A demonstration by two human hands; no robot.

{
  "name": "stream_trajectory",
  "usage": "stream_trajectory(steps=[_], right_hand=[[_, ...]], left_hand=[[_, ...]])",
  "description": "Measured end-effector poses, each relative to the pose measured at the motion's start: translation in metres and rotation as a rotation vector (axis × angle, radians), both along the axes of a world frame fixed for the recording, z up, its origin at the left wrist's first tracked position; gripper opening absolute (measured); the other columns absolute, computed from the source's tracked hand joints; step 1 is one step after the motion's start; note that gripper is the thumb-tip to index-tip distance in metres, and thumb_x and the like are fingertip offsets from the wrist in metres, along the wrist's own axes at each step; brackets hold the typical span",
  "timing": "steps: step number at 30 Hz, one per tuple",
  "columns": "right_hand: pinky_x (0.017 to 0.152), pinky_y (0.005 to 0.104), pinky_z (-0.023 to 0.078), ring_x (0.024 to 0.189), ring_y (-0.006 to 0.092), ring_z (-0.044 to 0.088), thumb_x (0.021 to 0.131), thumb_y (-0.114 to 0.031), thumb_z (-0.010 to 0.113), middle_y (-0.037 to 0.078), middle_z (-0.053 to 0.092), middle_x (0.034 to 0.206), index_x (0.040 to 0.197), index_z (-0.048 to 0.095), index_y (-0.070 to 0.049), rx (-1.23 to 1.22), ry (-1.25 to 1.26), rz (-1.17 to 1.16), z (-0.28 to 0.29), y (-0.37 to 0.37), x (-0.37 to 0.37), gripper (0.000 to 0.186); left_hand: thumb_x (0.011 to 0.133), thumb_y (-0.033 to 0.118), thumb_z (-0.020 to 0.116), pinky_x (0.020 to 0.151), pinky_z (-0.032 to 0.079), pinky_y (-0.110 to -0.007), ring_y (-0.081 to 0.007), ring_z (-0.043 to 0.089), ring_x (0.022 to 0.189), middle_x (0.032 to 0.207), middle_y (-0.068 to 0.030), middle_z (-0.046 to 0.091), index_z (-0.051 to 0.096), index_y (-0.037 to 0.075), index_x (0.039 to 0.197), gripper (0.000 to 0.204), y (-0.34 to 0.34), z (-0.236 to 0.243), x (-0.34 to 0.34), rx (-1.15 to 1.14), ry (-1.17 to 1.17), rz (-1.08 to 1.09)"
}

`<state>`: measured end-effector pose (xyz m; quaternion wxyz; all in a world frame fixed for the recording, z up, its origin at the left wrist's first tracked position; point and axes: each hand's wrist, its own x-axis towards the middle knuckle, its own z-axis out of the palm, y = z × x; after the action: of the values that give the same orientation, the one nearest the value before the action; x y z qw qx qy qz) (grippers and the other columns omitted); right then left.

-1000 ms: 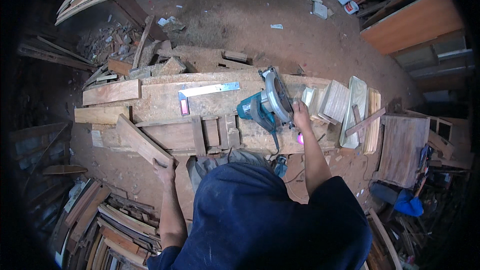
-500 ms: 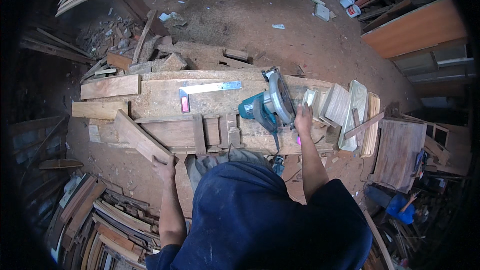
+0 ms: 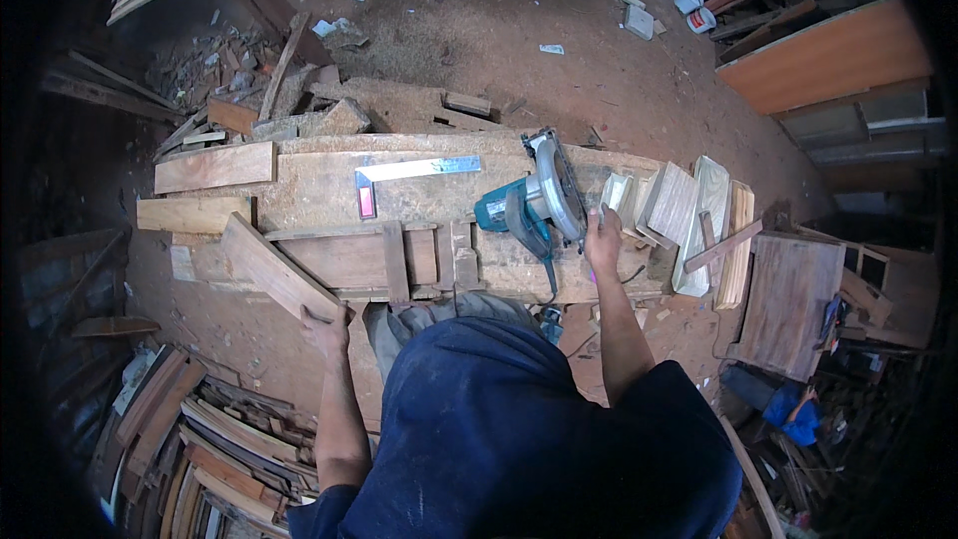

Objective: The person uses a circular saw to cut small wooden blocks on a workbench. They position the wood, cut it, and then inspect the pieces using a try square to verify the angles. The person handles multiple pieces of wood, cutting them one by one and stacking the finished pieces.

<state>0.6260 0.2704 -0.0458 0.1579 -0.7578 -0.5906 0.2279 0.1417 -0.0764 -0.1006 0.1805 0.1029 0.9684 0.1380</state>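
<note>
My left hand (image 3: 325,331) is closed around the near end of a loose wooden board (image 3: 277,268), which slants across the workbench (image 3: 439,202). At the right, my right hand (image 3: 603,242) is over the bench with fingers bent; a small dark tip shows at them, but what they hold is hard to make out. Just left of that hand rests a teal circular saw (image 3: 529,208), its grey guard nearly touching the fingers. A try square (image 3: 419,169) with a metal blade lies farther left. Beside my right wrist is a small pink thing (image 3: 593,276), partly hidden.
Short wood offcuts (image 3: 671,202) stand and lie at the bench's right end. Two boards (image 3: 215,168) lie at its left end. Stacked timber (image 3: 235,459) fills the lower left. At the lower right another person (image 3: 795,413) in blue is partly visible. Scrap wood (image 3: 339,118) lies beyond the bench.
The whole view has shifted slightly. Both my hands stay in nearly the same places, and the board and saw keep theirs. The other person's arm has changed position.
</note>
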Motion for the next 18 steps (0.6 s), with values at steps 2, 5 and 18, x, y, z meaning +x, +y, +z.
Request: stream_trajectory(steps=[2,5,18], right_hand=[[0.119,0.0430,0.033,0.139,0.0431,0.047,0.107,-0.049,0.043,0.030,0.055,0.143,0.144,0.054,0.001,-0.013,0.060,0.020,-0.014,0.005,0.007,0.064],[0.117,0.0404,0.034,0.134,0.0399,0.053,0.107,-0.049,0.041,0.027,0.060,0.139,0.142,0.055,0.004,-0.235,0.301,-0.084,-0.044,0.022,0.020,0.065],[0.123,0.0460,0.025,0.147,0.0456,0.034,0.109,-0.047,0.037,0.034,0.043,0.152,0.142,0.054,0.007,-0.012,0.127,-0.043,-0.032,-0.004,0.011,0.066]], left_hand=[[0.070,0.061,0.086,0.116,0.030,-0.059,-0.0531,0.036,0.137,0.149,-0.0368,0.032,0.024,0.005,0.159,0.122,-0.001,0.001,-0.002,0.002,-0.003,-0.013],[0.070,0.061,0.086,0.116,0.030,-0.058,-0.0521,0.036,0.136,0.148,-0.0353,0.034,0.025,0.005,0.159,0.122,-0.008,-0.002,-0.003,-0.022,0.060,-0.053],[0.070,0.058,0.087,0.116,0.029,-0.058,-0.0502,0.033,0.139,0.149,-0.0338,0.032,0.025,0.005,0.159,0.121,-0.010,0.003,-0.003,0.029,0.011,-0.045]])
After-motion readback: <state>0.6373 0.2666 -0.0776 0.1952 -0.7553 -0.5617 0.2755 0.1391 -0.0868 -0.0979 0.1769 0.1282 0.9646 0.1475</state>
